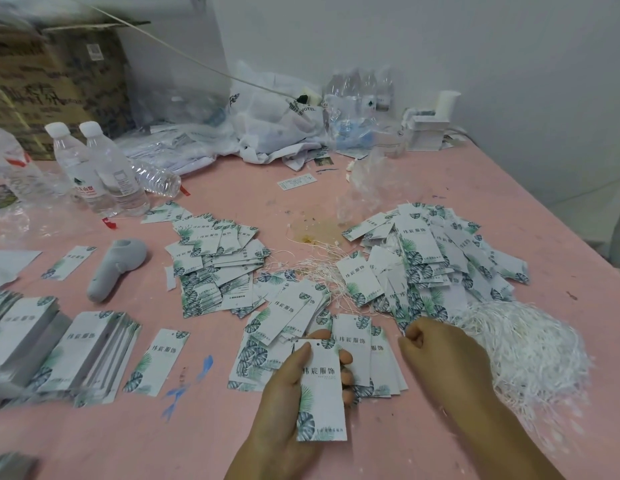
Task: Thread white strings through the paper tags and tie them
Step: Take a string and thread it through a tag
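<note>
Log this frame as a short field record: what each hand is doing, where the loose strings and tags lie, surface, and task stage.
left hand: left hand holds one paper tag upright, thumb on its face
right hand: right hand curled; whether it pinches a string cannot be told
strings: white string bundle right of the right hand
tags: loose tag piles mid-table; stacked tags at left
surface: pink table
stage: no string visible through the held tag's hole

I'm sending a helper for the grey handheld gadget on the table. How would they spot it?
On the pink table, look left, just in front of the two upright water bottles. The grey gadget lies beside the left tag pile: the only smooth, rounded grey thing among flat printed cards.
</note>
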`<state>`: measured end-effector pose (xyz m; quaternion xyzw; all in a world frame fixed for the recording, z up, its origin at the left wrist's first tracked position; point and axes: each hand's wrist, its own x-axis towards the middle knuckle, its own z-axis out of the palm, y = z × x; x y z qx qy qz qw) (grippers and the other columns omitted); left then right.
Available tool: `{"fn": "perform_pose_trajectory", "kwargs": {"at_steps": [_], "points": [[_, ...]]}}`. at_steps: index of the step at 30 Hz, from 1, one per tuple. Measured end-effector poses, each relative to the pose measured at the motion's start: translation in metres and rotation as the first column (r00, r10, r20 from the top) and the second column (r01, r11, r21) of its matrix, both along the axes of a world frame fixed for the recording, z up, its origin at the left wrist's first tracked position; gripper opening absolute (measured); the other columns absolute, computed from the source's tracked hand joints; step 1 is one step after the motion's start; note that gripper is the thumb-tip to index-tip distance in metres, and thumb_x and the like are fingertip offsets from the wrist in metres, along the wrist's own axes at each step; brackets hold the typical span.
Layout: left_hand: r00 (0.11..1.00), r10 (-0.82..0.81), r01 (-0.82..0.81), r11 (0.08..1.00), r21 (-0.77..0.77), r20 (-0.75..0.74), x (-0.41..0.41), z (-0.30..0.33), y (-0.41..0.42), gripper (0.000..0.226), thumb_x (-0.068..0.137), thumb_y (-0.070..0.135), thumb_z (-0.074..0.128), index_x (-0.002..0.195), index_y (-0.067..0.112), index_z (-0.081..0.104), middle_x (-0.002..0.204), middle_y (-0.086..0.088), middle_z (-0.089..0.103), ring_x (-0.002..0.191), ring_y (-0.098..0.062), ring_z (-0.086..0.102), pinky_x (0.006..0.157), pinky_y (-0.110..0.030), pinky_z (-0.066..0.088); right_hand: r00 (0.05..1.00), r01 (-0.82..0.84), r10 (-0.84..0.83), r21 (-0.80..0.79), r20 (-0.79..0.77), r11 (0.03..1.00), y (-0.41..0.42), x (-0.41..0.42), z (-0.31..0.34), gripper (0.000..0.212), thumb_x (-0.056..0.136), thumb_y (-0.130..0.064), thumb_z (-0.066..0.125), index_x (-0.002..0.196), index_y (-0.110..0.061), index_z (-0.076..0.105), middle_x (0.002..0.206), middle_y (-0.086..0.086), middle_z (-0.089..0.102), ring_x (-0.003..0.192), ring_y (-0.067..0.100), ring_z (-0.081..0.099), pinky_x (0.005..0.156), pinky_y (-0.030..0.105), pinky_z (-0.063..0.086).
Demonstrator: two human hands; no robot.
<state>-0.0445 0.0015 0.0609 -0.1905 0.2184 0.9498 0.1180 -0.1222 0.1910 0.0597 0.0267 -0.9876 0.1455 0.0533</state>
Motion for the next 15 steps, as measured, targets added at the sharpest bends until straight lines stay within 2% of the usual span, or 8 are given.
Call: {"fn": "perform_pose_trajectory", "kwargs": {"at_steps": [4,8,10,11,13,15], "points": [[1.0,-0.011,0.011,1.0,-0.023,-0.016,0.001,-0.002,0.001,0.03,0.091,0.02,0.053,0.118,0.008,0.063,0.089,-0.026,0.061,0.063,-0.031,0.055,0.051,-0.036,0.05,1.0,-0.01,0.011,0.094,-0.009,0.996,-0.002,-0.002,-0.005,0.023,0.09,-0.03,0.052,0.067,-0.03,0.052,0.056,-0.011,0.054,0.049,0.0,0.048,0.043,0.022,0.028],[1.0,-0.014,0.013,0.999,-0.05,-0.014,0.001,-0.003,0.001,0.034,0.092,0.02,0.053,0.122,0.007,0.062,0.089,-0.026,0.062,0.062,-0.032,0.057,0.052,-0.037,0.05,0.999,-0.046,0.045,0.058,0.016,0.997,-0.002,-0.002,-0.003,0.023,0.092,-0.027,0.049,0.069,-0.026,0.052,0.059,-0.007,0.057,0.054,0.007,0.054,0.047,0.024,0.035],[1.0,-0.017,0.016,0.998,-0.06,-0.007,0.001,-0.003,0.001,0.037,0.09,0.021,0.054,0.124,0.008,0.06,0.089,-0.026,0.062,0.062,-0.032,0.057,0.052,-0.037,0.05,0.998,-0.064,0.063,-0.1,-0.015,0.993,0.0,0.0,0.005,0.021,0.094,-0.03,0.051,0.073,-0.03,0.054,0.06,-0.01,0.059,0.054,0.004,0.055,0.047,0.022,0.037],[1.0,-0.017,0.017,0.998,-0.06,-0.003,0.001,-0.002,0.001,0.038,0.089,0.021,0.055,0.124,0.008,0.06,0.089,-0.026,0.062,0.062,-0.032,0.057,0.052,-0.037,0.05,0.997,-0.073,0.063,-0.241,-0.05,0.968,0.003,0.002,0.011,0.019,0.094,-0.031,0.053,0.075,-0.031,0.055,0.061,-0.011,0.061,0.054,0.004,0.056,0.048,0.022,0.04],[1.0,-0.015,0.015,0.998,-0.058,0.006,0.001,-0.001,0.001,0.039,0.088,0.021,0.056,0.124,0.008,0.06,0.089,-0.026,0.062,0.063,-0.031,0.057,0.053,-0.037,0.05,0.987,-0.114,0.033,-0.538,-0.158,0.835,0.008,0.008,0.028,0.014,0.092,-0.034,0.056,0.079,-0.033,0.058,0.065,-0.011,0.063,0.055,0.004,0.058,0.049,0.018,0.046],[1.0,-0.012,0.012,0.998,-0.058,0.014,0.002,0.0,0.0,0.038,0.089,0.021,0.055,0.124,0.008,0.06,0.09,-0.026,0.062,0.063,-0.031,0.057,0.054,-0.036,0.049,0.949,-0.19,-0.045,-0.677,-0.313,0.711,0.014,0.014,0.05,0.011,0.093,-0.037,0.056,0.084,-0.032,0.06,0.072,-0.015,0.063,0.057,0.0,0.055,0.051,0.009,0.044]]}}
